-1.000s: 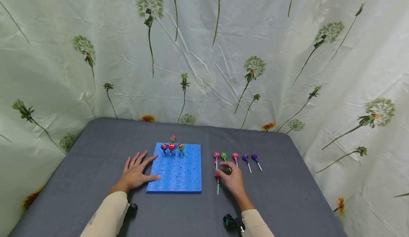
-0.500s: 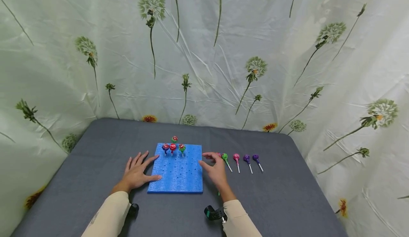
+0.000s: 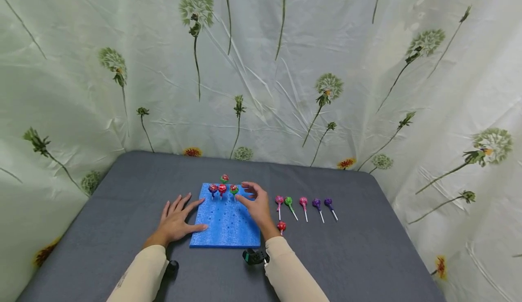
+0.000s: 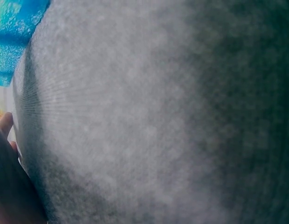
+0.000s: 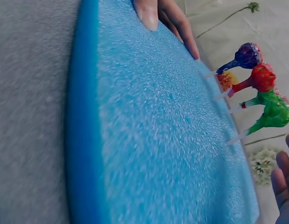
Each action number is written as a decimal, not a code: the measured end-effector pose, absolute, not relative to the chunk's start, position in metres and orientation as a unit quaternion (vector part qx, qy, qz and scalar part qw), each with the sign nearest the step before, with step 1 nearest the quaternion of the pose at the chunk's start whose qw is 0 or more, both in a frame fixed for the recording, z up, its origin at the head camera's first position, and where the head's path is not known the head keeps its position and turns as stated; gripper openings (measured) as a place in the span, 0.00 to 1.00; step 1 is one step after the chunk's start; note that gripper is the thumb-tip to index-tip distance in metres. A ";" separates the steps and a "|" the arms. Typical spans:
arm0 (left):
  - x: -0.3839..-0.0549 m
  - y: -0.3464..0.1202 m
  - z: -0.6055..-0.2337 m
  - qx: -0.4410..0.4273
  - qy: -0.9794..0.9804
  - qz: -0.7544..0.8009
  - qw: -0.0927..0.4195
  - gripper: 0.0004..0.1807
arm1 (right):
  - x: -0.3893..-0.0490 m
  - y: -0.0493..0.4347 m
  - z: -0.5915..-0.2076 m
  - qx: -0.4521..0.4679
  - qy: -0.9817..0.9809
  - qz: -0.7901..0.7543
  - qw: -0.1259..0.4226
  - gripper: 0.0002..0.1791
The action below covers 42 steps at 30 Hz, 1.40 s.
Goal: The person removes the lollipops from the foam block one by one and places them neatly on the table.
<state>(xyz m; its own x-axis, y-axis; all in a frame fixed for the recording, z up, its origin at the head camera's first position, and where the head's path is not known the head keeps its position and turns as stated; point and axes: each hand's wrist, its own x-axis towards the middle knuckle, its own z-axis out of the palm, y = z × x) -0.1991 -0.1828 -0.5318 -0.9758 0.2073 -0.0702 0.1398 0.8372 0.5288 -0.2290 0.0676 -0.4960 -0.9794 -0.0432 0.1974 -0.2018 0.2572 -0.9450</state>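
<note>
Spread out flat, my left hand [image 3: 174, 222] rests on the grey table, its thumb and index finger touching the left side of the blue foam board [image 3: 224, 234] in the head view. My right hand [image 3: 258, 207] hovers over the board's right part with curved, parted fingers and nothing visible in them. Its thumb is close to a green-and-red lollipop [image 3: 234, 189] standing in the board. Beside that stand a red lollipop [image 3: 222, 189] and a dark blue-and-red lollipop [image 3: 213, 189]. Another green-and-red lollipop [image 3: 224, 178] shows behind them. The left wrist view catches only the board's edge [image 4: 16, 28] and blurred cloth.
Right of the board, a row of lollipops lies on the table: a pink one [image 3: 279, 200], a green one [image 3: 288, 201], another pink one [image 3: 303, 201] and two purple ones. A red lollipop [image 3: 281, 226] lies nearer, partly behind the right forearm. A patterned curtain [image 3: 261, 89] hangs behind.
My right hand has moved left from the loose lollipops to above the board, near the upright ones. The loose lollipops still lie in place. The left hand has stayed put.
</note>
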 end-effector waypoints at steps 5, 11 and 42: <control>-0.197 -0.180 -0.531 0.090 0.956 0.269 0.067 0.52 | -0.237 0.063 -0.502 0.082 -0.784 0.611 0.069 0.22; -0.198 -0.179 -0.531 0.087 0.958 0.265 0.066 0.52 | -0.242 0.060 -0.507 0.080 -0.785 0.612 0.055 0.19; -0.199 -0.186 -0.533 0.091 0.956 0.271 0.064 0.52 | -0.222 0.049 -0.470 0.064 -0.792 0.603 0.065 0.13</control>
